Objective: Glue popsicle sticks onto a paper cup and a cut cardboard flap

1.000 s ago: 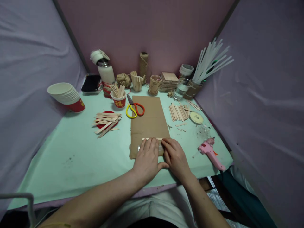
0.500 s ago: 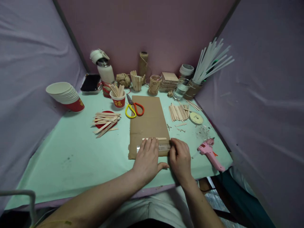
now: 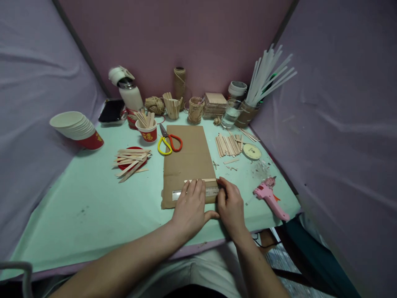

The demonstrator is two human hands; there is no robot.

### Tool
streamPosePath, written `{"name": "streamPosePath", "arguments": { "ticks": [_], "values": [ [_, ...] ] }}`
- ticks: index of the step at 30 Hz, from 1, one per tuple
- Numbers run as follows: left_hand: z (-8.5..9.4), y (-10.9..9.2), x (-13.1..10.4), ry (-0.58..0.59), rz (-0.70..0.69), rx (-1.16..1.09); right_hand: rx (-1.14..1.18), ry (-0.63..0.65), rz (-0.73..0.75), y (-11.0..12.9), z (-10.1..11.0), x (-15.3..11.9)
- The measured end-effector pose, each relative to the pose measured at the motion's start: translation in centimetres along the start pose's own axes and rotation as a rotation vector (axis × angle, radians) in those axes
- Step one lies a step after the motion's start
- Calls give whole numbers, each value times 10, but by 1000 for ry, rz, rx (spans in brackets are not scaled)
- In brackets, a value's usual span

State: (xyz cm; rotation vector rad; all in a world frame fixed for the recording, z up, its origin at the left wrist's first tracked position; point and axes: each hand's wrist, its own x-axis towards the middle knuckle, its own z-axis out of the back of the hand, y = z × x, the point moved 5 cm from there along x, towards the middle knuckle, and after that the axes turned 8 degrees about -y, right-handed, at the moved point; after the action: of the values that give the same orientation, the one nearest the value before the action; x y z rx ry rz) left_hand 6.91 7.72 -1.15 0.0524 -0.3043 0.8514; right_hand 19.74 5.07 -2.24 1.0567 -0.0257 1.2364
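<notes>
At lower centre we see our clear ruler (image 3: 212,191) on the cardboard (image 3: 187,161), our left hand (image 3: 190,205) flat across it, fingers nearly together. Our right hand (image 3: 231,205) curls at its right end; whether that grip is closed, we cannot tell.

open tabletop (image 3: 102,219) left of cardboard (image 3: 189,163), scissors (image 3: 168,135) on its far end, glue gun (image 3: 269,195) rightward

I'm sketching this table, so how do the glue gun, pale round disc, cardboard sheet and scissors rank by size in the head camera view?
Largest to smallest, as they look:
1. Cardboard sheet
2. Glue gun
3. Scissors
4. Pale round disc
The glue gun lies nearer the camera, so its real rank over the scissors is unsure.
</notes>
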Motion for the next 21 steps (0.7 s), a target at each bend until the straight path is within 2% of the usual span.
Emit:
{"name": "streamPosePath", "arguments": {
  "ticks": [14,21],
  "values": [
    [5,-2,4,17,-23,12,5,11,22,2,0,1],
    [4,-2,3,-6,-24,15,39,-32,-69,-3,1,1]
  ]
}}
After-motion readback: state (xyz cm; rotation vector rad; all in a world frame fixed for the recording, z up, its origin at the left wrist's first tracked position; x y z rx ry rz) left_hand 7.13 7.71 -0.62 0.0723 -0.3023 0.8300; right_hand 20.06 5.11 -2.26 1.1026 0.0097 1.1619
